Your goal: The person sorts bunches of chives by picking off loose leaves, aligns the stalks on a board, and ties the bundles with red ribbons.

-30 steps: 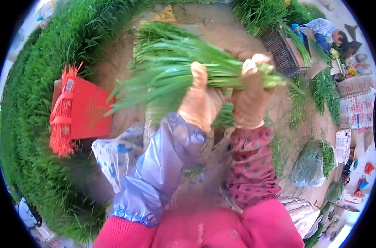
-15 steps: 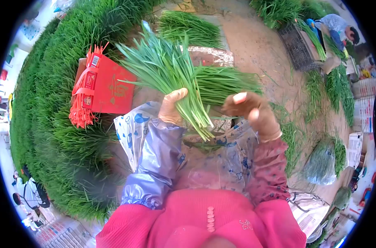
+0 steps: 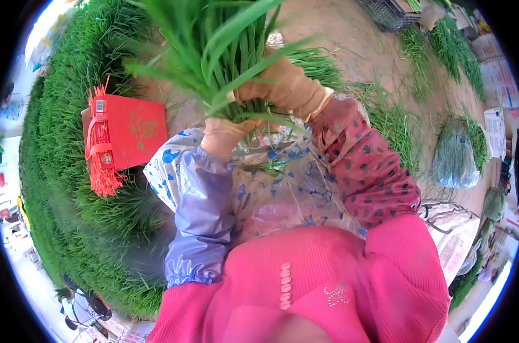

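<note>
A bunch of garlic chives (image 3: pixel 213 51) stands raised in front of me, its long green leaves fanning upward and partly blurred. My left hand (image 3: pixel 228 136), in a tan glove, is closed around the lower stems. Just above it, my gloved right hand (image 3: pixel 285 86) wraps the same bunch from the right side, fingers closed and partly hidden by leaves. Behind my right hand lies a pile of cut chives (image 3: pixel 316 64). Below both hands, a clear plastic apron with blue prints (image 3: pixel 293 197) covers my lap, with some loose leaves on it.
At my left, a red box (image 3: pixel 139 128) with red ties (image 3: pixel 105 182) rests against a long bank of stacked chives (image 3: pixel 59 171). Loose chives (image 3: pixel 393 128) litter the ground at right, near a plastic-wrapped bundle (image 3: pixel 456 157). A black crate (image 3: pixel 391 14) stands at the far right.
My right hand has come left from apart and closed around the bunch. The bunch has swung more upright and nearer the camera. The whole view has shifted.
</note>
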A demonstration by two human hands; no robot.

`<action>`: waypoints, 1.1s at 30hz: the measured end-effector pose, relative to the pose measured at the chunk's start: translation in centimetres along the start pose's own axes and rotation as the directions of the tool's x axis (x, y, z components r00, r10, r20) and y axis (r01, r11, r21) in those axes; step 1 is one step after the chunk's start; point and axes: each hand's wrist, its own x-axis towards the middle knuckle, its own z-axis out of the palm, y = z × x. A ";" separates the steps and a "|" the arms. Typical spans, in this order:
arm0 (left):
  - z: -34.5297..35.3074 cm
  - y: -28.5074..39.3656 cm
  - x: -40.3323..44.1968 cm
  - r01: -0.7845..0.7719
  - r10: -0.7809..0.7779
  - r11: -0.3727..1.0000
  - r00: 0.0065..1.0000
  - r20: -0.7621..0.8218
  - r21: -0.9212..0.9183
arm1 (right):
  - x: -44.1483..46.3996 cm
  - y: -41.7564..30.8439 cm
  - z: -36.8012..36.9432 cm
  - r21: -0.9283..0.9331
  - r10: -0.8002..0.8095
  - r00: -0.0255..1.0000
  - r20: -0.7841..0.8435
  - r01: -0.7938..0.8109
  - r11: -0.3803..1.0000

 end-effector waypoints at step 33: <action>-2.6 11.7 -9.3 0.150 -0.142 0.985 0.985 -0.101 0.083 | -5.4 2.5 3.4 -0.303 -0.227 0.959 -0.171 0.168 0.938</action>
